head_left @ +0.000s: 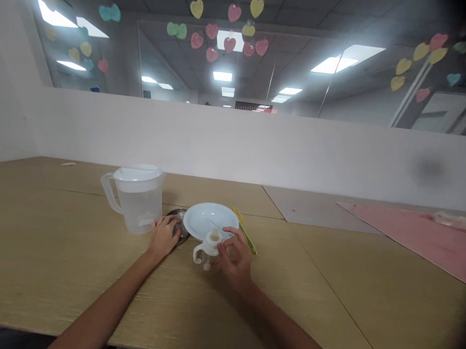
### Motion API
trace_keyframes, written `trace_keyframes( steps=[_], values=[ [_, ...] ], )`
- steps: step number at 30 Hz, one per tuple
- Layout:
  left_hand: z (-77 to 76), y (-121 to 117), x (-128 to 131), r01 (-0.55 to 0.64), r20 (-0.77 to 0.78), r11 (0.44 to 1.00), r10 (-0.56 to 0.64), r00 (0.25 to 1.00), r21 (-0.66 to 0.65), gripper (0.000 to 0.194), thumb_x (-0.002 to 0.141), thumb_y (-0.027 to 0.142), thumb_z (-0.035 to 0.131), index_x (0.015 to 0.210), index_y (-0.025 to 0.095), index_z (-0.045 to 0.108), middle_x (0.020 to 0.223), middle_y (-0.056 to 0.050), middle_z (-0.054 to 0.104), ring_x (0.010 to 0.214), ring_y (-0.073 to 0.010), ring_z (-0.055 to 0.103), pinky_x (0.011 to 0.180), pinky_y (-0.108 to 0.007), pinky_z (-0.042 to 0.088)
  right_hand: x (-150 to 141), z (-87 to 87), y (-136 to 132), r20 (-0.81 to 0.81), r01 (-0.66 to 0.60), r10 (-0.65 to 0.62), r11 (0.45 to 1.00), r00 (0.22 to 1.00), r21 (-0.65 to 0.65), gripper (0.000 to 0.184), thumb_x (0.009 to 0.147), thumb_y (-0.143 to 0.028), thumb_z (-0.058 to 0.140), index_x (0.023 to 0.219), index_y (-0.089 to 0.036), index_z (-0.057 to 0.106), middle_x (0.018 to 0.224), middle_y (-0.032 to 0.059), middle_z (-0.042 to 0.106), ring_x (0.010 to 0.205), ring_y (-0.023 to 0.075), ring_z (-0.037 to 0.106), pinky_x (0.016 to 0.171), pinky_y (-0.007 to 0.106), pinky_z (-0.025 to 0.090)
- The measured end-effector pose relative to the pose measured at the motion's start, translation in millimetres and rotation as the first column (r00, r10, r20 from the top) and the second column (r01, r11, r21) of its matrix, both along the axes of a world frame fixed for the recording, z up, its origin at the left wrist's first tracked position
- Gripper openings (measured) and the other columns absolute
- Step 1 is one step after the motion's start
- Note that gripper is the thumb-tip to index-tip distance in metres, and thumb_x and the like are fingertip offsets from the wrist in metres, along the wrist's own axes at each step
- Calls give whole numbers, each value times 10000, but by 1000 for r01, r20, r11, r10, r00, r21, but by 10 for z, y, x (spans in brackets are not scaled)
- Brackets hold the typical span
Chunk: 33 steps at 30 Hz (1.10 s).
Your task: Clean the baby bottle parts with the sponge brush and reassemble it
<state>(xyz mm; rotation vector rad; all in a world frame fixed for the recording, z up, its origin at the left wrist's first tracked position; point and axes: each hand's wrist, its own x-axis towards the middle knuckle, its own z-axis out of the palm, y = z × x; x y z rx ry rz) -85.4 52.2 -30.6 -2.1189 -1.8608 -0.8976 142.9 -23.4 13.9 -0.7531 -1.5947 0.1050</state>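
A white baby bottle point(211, 242) with side handles and a pale nipple on top stands upright on the table. My right hand point(238, 258) is closed at its right side, thumb and fingers against the bottle. Right behind the bottle is a white bowl point(196, 216), with a thin line showing across its inside. My left hand point(166, 236) is curled at a round metal dish point(184, 236). A small clear piece point(180, 217) shows by its fingertips; what those fingers hold is partly hidden.
A lidded clear pitcher point(139, 203) with liquid in it stands just behind my left hand. A green-handled brush point(249, 239) with a yellow head lies right of the bowl. A pink sheet point(414, 234) lies at the far right, below the white wall point(255, 143).
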Motion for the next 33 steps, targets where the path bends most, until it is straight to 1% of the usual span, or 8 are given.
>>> trace_keyframes(
  steps=[2, 8, 14, 18, 21, 27, 29, 33],
  values=[
    [5, 6, -10, -1, -10, 1000, 1, 1000, 17, 312, 872, 303, 401, 1036, 180, 636, 1236, -100, 573, 1124, -295, 484, 896, -466, 356, 11, 2, 10, -25, 13, -12, 1000, 1000, 6, 146, 813, -230, 562, 671, -206, 539, 979, 66, 621, 949, 203, 589, 844, 376, 457],
    [-5, 48, -42, 79, -64, 996, -77, 995, 35, 428, 884, 338, 384, 1274, 201, 496, 1371, -82, 473, 1198, -290, 442, 908, -453, 361, 5, -12, 41, -55, 38, -38, 999, 998, 4, 128, 801, -233, 581, 686, -208, 530, 944, 57, 606, 937, 198, 577, 841, 379, 450],
    [-34, 64, -34, 81, -37, 996, -80, 996, 24, 391, 891, 368, 373, 1166, 158, 556, 1282, -122, 547, 1175, -290, 468, 911, -435, 368, -14, -50, 101, -81, 64, -64, 998, 995, -1, 133, 807, -240, 580, 695, -215, 514, 887, 41, 585, 888, 186, 565, 814, 364, 449],
    [-27, 62, -20, 119, -23, 991, -118, 993, 62, 436, 878, 355, 404, 1265, 168, 483, 1305, -120, 531, 1179, -288, 466, 910, -430, 366, -15, -69, 115, -104, 47, -53, 997, 993, -56, 150, 844, -273, 536, 718, -217, 477, 824, 17, 555, 813, 172, 549, 754, 329, 447],
    [-15, 60, -10, 142, -18, 987, -141, 990, 72, 442, 870, 352, 426, 1279, 193, 478, 1322, -109, 520, 1198, -297, 453, 921, -452, 357, -25, -81, 99, -129, 23, -40, 991, 991, -132, 167, 880, -306, 476, 740, -221, 446, 779, 1, 522, 741, 151, 523, 691, 302, 437],
    [-13, 64, -6, 108, 45, 992, -111, 993, 58, 327, 859, 360, 431, 1063, 154, 582, 1238, -143, 560, 1191, -304, 455, 923, -449, 376, -48, -72, 69, -152, -13, -16, 982, 988, -187, 204, 899, -344, 429, 740, -221, 394, 716, -28, 466, 651, 121, 464, 615, 256, 413],
    [-16, 65, -9, 114, 46, 993, -115, 992, 25, 329, 854, 352, 441, 1087, 154, 562, 1191, -138, 579, 1152, -299, 481, 901, -434, 391, -48, -66, 72, -156, -15, -16, 981, 988, -195, 223, 904, -348, 418, 725, -221, 379, 693, -37, 439, 624, 112, 439, 591, 241, 398],
    [-1, 56, -17, 84, 8, 996, -84, 996, 17, 424, 846, 322, 459, 1249, 193, 490, 1194, -125, 555, 1134, -301, 481, 904, -434, 386, -51, -57, 90, -167, -24, -9, 981, 986, -195, 280, 905, -364, 416, 674, -223, 340, 648, -50, 387, 580, 104, 387, 549, 226, 364]
  ],
)
